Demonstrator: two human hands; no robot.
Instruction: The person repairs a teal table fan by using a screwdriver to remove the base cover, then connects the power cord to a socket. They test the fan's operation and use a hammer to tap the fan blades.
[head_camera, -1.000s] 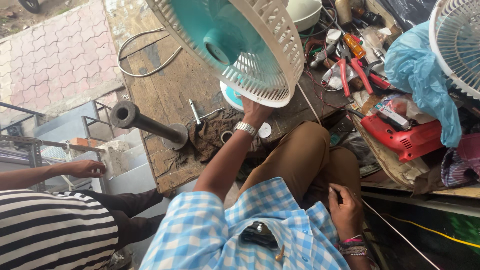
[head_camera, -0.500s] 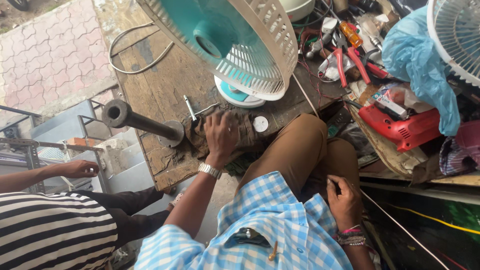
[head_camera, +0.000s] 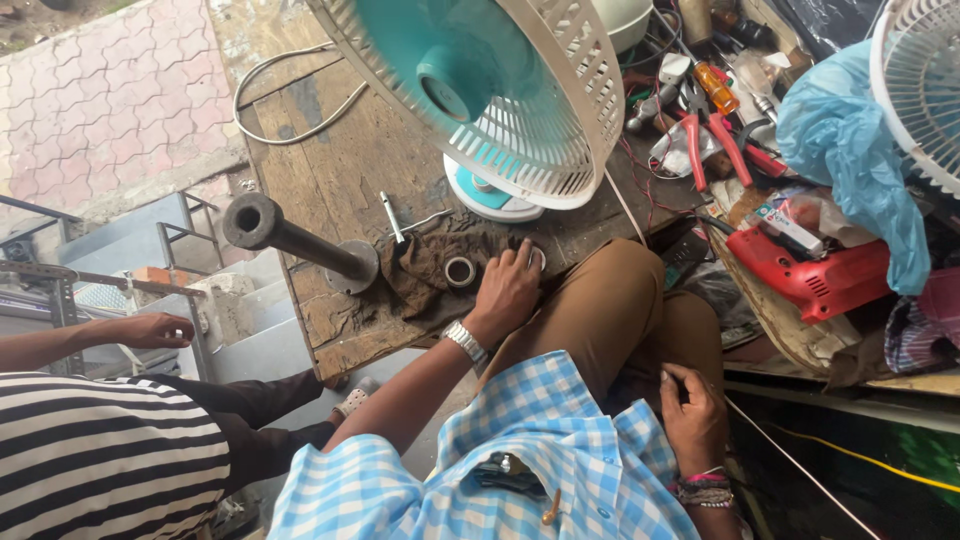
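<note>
- The teal-bladed fan (head_camera: 500, 90) in its white cage leans over the far half of the wooden desk (head_camera: 330, 160), its round base (head_camera: 485, 192) just beyond the person's reaching hand. Judged from the tilt, a knock from the forearm could tip the fan onto the hand or push it into the clutter at the right.
- A co-worker in a striped shirt sits at the near left, with one hand (head_camera: 150, 328) resting on a metal frame, well apart from the desk work.
- A red power drill (head_camera: 810, 275) and a blue plastic bag (head_camera: 850, 150) crowd the right side. Red-handled pliers (head_camera: 700, 140) lie far right among loose wires that could snag a sleeve or wrist.
- A dark metal pipe with a flange (head_camera: 290, 235) lies to the left of a dark cloth (head_camera: 425, 270). It looks free to roll towards the near edge.
- The left hand (head_camera: 505, 290), with a watch on its wrist, rests on the cloth. Its fingers (head_camera: 520, 262) are bent down over a small white round part (head_camera: 537, 258), touching it, but it cannot be told whether they grip it.
- The right hand (head_camera: 690, 400) lies on the thigh with its fingers curled. It cannot be told whether they pinch the thin cord (head_camera: 790, 465) beside it.
- A small tape roll (head_camera: 460, 271) sits on the cloth just left of the left hand. It could easily be nudged off the near edge.
</note>
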